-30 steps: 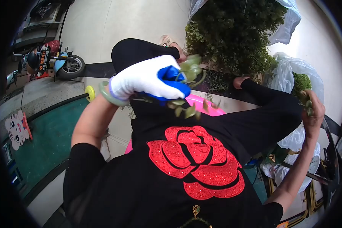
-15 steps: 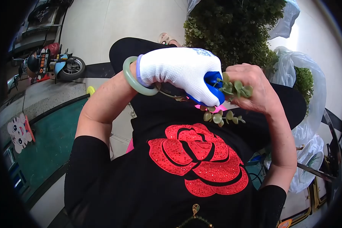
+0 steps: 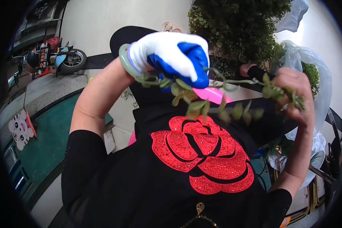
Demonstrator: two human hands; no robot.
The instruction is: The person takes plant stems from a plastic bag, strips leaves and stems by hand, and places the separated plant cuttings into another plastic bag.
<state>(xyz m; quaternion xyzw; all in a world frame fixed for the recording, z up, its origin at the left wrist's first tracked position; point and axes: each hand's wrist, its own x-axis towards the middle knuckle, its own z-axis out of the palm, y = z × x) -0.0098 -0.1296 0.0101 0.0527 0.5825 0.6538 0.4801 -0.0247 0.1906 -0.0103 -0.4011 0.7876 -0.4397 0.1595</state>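
My left hand [image 3: 180, 59] wears a white knitted glove with blue-coated fingers, closed on a green leafy vine [image 3: 193, 108]. A pale green bangle [image 3: 128, 62] circles that wrist. The vine's thin stem runs rightward to my bare right hand [image 3: 292, 93], which is closed around its other part. Leaves stick out past the right fingers, and others dangle between the hands, blurred by motion. Just below the gloved fingers shows a bright pink thing [image 3: 212, 95], partly covered, whose kind I cannot make out.
A big heap of dark green foliage [image 3: 235, 30] lies ahead on the floor. Clear plastic bags [image 3: 317, 74] with greenery stand at the right. At the left are a parked scooter [image 3: 60, 59], a green board [image 3: 49, 133] and a cartoon cat figure [image 3: 21, 129].
My hands have moved apart, the right one outward to the right and the left slightly up and left. The vine, bunched between them before, is now stretched out.
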